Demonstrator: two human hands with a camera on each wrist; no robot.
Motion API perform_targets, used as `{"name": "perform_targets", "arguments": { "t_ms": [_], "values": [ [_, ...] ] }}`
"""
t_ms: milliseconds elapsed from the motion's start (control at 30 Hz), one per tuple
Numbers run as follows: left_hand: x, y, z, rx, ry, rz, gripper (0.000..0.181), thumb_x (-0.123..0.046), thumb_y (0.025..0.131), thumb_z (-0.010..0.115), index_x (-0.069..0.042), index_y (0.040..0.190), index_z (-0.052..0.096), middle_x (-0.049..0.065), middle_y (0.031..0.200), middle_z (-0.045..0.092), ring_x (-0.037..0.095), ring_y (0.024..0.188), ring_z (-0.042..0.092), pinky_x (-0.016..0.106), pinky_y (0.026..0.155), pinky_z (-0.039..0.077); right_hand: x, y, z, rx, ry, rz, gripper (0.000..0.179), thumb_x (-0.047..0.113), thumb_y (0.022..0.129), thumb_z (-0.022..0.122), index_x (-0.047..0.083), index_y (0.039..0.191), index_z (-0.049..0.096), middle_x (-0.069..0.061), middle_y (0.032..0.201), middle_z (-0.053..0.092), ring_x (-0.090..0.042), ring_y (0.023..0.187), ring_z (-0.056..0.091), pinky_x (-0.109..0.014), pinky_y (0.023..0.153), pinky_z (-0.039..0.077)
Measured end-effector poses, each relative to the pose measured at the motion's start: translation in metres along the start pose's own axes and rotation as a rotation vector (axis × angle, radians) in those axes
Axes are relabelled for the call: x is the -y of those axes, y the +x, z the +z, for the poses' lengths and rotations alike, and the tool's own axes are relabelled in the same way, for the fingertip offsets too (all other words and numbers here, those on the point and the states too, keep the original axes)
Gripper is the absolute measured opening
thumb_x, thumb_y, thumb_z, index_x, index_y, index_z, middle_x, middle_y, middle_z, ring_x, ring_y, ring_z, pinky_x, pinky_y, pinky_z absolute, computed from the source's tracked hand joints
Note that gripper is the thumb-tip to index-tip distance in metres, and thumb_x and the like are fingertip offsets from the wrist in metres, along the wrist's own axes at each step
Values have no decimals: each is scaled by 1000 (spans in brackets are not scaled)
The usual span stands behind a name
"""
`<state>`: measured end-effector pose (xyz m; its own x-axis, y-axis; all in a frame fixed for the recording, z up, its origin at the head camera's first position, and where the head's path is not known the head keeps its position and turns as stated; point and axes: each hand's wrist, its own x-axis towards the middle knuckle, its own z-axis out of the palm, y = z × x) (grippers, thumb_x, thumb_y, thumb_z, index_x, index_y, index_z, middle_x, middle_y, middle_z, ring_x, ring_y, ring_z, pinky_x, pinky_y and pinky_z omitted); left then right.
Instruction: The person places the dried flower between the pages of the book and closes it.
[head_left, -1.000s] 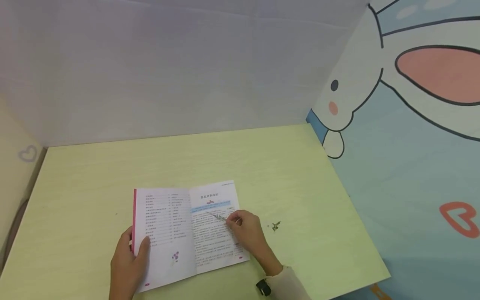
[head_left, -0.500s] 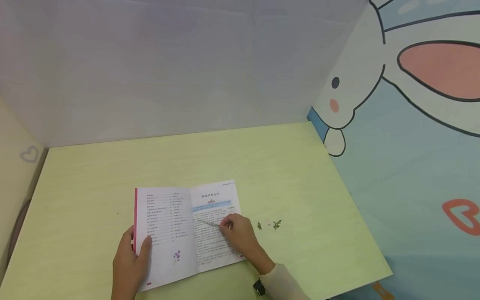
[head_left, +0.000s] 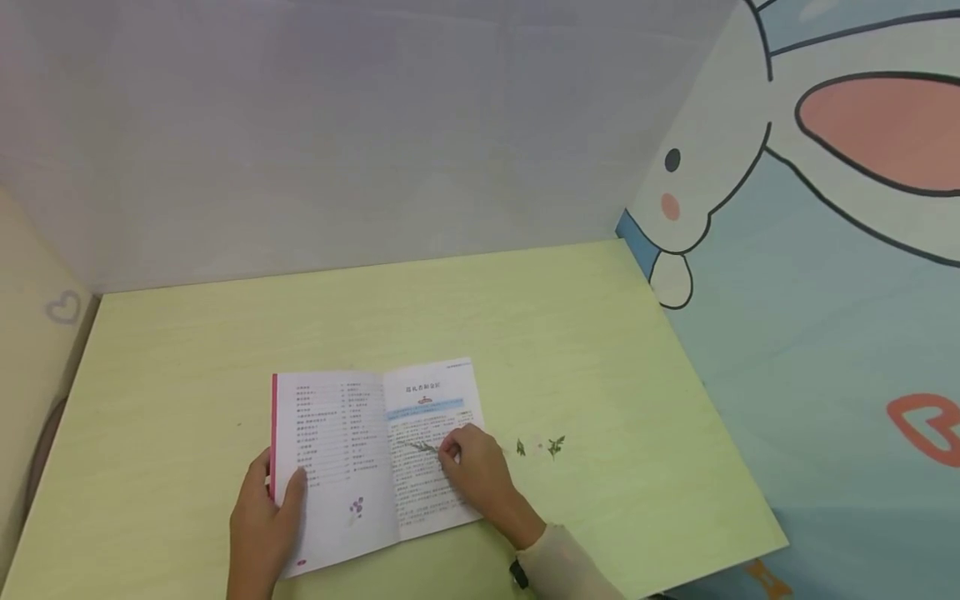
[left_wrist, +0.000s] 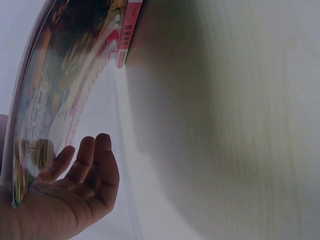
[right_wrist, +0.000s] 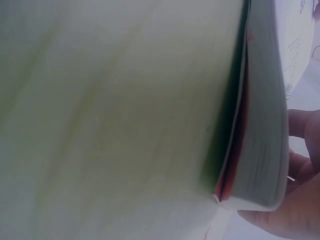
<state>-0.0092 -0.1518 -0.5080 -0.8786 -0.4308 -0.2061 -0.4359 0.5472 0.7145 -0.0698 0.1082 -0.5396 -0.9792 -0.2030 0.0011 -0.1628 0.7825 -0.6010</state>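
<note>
An open book (head_left: 345, 533) lies on the table, a list of lines on its left page and dense text on the right one. My left hand (head_left: 261, 521) holds its left side, thumb on the page. In the left wrist view, that hand's fingers (left_wrist: 82, 162) curve below the picture-printed cover (left_wrist: 45, 95). Over the right page, my right hand (head_left: 480, 473) pinches a thin green sprig (head_left: 423, 447), which points left toward the middle fold. The right wrist view shows the book's thick page edges (right_wrist: 262, 125), with part of the right hand (right_wrist: 295, 210) beside them.
Right of the book, two small green sprigs, one nearer (head_left: 521, 447) and one farther right (head_left: 556, 447), lie on the pale table (head_left: 360, 317). A tiny pinkish speck lies between them. A grey-white wall (head_left: 375, 150) stands behind, a cartoon-printed wall (head_left: 810, 350) at right.
My right hand has moved slightly left and down over the page with the sprig, then barely shifted. A sprig beside the book has come into sight. The left hand keeps its hold.
</note>
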Motion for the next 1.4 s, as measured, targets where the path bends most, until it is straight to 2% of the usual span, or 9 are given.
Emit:
{"name": "perform_targets", "arguments": {
  "t_ms": [233,500,700,933,1167,1300,1400],
  "values": [
    [2,-1,2,-7,-11,19,59,-20,100,56,5,149,35,28,129,54,37,96,57,47,77,44,-2,0,2,-2,-58,-17,14,11,85,74,16,76,65,8,74,51,-3,65,45,-18,59,39],
    [3,-1,2,2,-23,6,59,-20,101,55,5,150,33,29,133,52,42,106,53,58,88,41,-1,-2,1,4,-17,-16,10,14,88,72,14,80,68,6,75,55,-3,67,47,-19,61,41],
    [2,-3,1,8,-20,3,60,-19,101,55,6,150,33,30,132,51,43,106,53,59,88,41,0,-5,-2,5,10,-8,8,15,92,69,12,84,69,6,77,57,-5,68,49,-20,62,43],
    [2,-1,0,0,-11,28,59,-21,101,56,5,150,34,28,126,55,40,99,56,53,81,43,-4,-1,-8,-2,65,-27,17,14,100,58,11,87,69,2,82,62,-8,72,54,-23,65,47],
    [-1,-1,-1,1,-19,28,59,-18,100,55,5,149,34,29,128,54,41,102,54,55,85,41,-12,0,-13,0,170,-18,13,18,99,62,10,102,71,3,85,61,-7,74,53,-23,66,46],
    [-1,0,0,6,-14,21,59,-19,101,55,5,150,33,29,129,53,41,102,53,55,84,41,-17,-1,-19,-71,192,-17,12,13,95,66,8,105,71,2,86,61,-7,72,54,-21,64,46],
    [-1,-1,0,7,-15,16,60,-20,101,55,5,150,32,29,130,53,41,103,53,56,84,41,-21,-2,-26,-144,168,28,16,10,92,71,6,107,71,-3,92,63,-7,71,53,-21,61,46]
  ]
}}
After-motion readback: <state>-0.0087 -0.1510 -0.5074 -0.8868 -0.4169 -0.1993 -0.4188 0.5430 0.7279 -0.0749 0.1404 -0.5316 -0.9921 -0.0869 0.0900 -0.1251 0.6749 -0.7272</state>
